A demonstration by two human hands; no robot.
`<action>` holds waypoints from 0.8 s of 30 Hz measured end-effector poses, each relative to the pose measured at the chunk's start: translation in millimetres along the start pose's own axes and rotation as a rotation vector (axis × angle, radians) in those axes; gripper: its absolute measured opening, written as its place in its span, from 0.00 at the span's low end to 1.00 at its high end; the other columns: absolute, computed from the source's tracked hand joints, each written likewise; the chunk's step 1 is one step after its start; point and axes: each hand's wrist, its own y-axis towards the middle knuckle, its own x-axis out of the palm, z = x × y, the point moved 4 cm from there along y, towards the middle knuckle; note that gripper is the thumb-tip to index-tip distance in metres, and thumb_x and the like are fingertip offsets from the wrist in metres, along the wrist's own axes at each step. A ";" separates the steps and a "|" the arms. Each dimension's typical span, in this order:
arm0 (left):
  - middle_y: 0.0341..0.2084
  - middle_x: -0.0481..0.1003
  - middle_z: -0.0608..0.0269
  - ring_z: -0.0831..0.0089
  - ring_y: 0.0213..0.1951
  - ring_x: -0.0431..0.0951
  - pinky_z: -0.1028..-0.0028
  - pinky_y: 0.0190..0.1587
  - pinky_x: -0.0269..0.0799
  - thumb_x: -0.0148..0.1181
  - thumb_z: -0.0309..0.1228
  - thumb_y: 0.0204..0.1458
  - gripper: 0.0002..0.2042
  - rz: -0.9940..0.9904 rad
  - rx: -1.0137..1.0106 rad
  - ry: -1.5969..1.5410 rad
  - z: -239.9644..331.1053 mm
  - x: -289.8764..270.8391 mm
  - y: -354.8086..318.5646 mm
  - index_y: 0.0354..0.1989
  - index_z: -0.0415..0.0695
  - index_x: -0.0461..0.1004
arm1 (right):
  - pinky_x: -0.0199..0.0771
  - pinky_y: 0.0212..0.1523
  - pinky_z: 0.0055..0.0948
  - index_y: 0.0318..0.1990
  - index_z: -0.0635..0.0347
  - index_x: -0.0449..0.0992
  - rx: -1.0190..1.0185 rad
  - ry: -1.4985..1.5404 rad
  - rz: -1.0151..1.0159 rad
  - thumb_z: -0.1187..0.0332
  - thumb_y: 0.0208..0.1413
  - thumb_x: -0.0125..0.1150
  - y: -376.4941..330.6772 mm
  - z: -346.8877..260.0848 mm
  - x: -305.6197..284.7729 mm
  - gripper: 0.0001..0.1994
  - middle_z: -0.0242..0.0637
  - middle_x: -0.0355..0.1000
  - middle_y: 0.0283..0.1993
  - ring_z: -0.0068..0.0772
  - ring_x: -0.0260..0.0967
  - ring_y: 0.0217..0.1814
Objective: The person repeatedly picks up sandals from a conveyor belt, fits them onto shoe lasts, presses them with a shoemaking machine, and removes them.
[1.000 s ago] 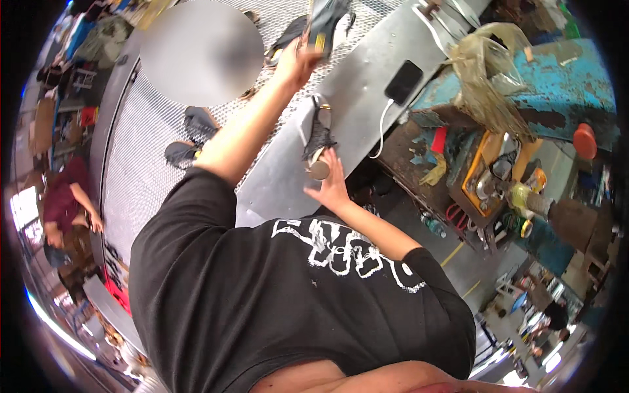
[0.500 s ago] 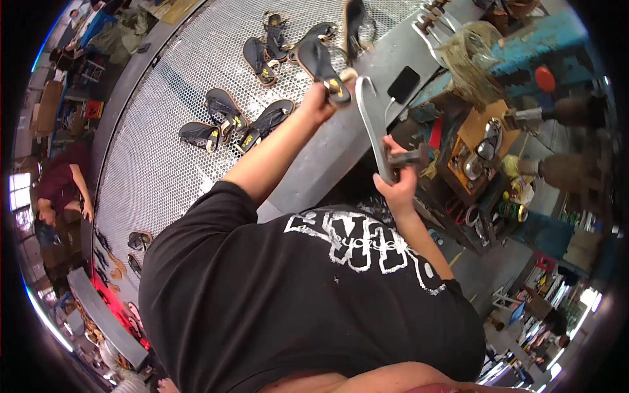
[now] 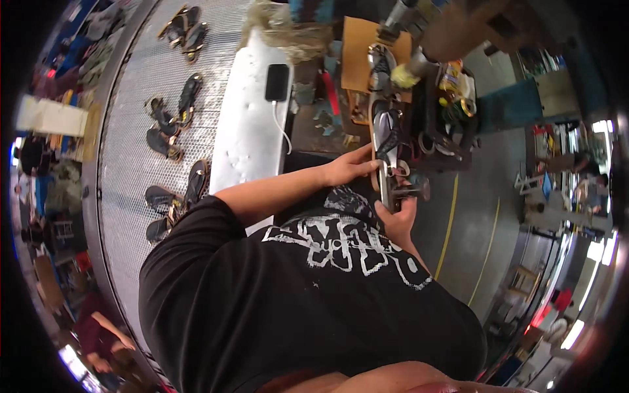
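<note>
My left hand is closed on a black sandal with a tan edge, fingers along its side near the heel end. My right hand grips a long grey metal bar, just below the sandal. A dull metal piece, like a hammer head, also sticks out from this hand. Sandal and bar overlap, and I cannot tell exactly how they meet. Beyond the sandal lies a grey, shiny shoe-shaped piece on a brown board.
Several black sandals lie on a perforated metal conveyor at the left. A black phone with a white cable rests on a metal ledge. Machine arms stand at the far right. Another person is at lower left.
My left hand has come from over the conveyor to the right, bringing a sandal to the bar in my right hand. The whole view has turned toward the machine.
</note>
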 end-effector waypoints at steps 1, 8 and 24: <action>0.55 0.64 0.64 0.75 0.56 0.64 0.72 0.56 0.62 0.46 0.36 0.63 0.29 -0.029 0.034 -0.105 -2.5 12.1 12.4 0.69 0.44 0.43 | 0.58 0.60 0.35 0.56 0.66 0.63 -0.003 -0.049 0.011 0.77 0.38 0.64 0.7 -1.1 -12.1 0.32 0.43 0.63 0.56 0.38 0.62 0.57; 0.65 0.53 0.57 0.70 0.66 0.50 0.71 0.67 0.45 0.41 0.31 0.64 0.30 0.013 0.212 -0.269 -11.7 48.9 42.8 0.70 0.39 0.34 | 0.60 0.57 0.31 0.57 0.67 0.61 0.101 -0.052 0.097 0.76 0.42 0.64 -1.2 -3.1 -35.9 0.31 0.40 0.62 0.53 0.32 0.62 0.55; 0.55 0.61 0.43 0.46 0.59 0.59 0.56 0.60 0.57 0.69 0.29 0.35 0.38 0.929 0.373 0.995 29.6 -46.6 68.9 0.59 0.39 0.59 | 0.62 0.58 0.29 0.61 0.67 0.57 0.137 0.125 0.247 0.83 0.43 0.62 34.6 34.6 -49.5 0.35 0.43 0.62 0.58 0.31 0.62 0.58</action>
